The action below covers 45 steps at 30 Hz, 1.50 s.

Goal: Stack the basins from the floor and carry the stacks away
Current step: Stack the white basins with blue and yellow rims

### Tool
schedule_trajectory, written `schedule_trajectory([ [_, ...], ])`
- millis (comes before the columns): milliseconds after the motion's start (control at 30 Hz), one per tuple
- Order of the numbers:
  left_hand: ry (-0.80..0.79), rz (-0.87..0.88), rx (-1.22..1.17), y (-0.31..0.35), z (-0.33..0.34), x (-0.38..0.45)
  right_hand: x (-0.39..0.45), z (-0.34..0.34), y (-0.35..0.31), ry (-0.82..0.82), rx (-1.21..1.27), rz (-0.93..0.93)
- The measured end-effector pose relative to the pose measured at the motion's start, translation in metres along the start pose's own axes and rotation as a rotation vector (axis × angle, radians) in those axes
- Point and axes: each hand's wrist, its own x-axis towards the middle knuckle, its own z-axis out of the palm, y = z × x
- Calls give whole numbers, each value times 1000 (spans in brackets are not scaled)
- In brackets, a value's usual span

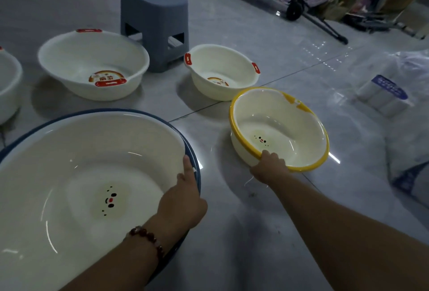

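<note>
Basins: left hand (183,200) grips the blue-rimmed one (92,174), right hand (270,166) the yellow-rimmed (278,128); labels unreadable.

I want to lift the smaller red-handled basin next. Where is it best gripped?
Probably by the two red handles on opposite sides of the smaller red-handled basin, coming from above with one hand each. They jut out from the rim; the walls are smooth and sloped.

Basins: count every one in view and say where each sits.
5: blue-rimmed basin under left hand; yellow-rimmed basin in right hand; two red-handled by the stool; one cut off far left.
</note>
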Motion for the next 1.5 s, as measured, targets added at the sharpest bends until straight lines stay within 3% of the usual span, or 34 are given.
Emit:
schedule_trajectory([
  [233,19,3,31,-1,2,2,-2,-9,6,6,-69,-16],
  [367,26,6,26,-1,2,2,-7,-12,14,-74,126,-14],
  [533,18,15,16,-2,2,0,-8,-16,19,-93,165,-16],
  [667,29,26,18,-3,1,-2,-6,-13,37,-210,301,130],
  [767,31,23,18,-3,2,-2,-3,-14,63,-119,244,314],
  [933,48,8,57,0,3,-1,17,-11,99,51,635,691],
  [1033,53,-7,68,2,3,-1,6,-21,91,128,822,811],
  [1233,47,-17,59,2,4,0,-12,-15,103,-127,1289,962],
  [1367,-6,3,-7,-3,-1,0,-12,-40,89,-100,1491,939],
  [1500,-228,25,-285,-16,-27,-8,-27,-65,68,-51,1572,914],
])
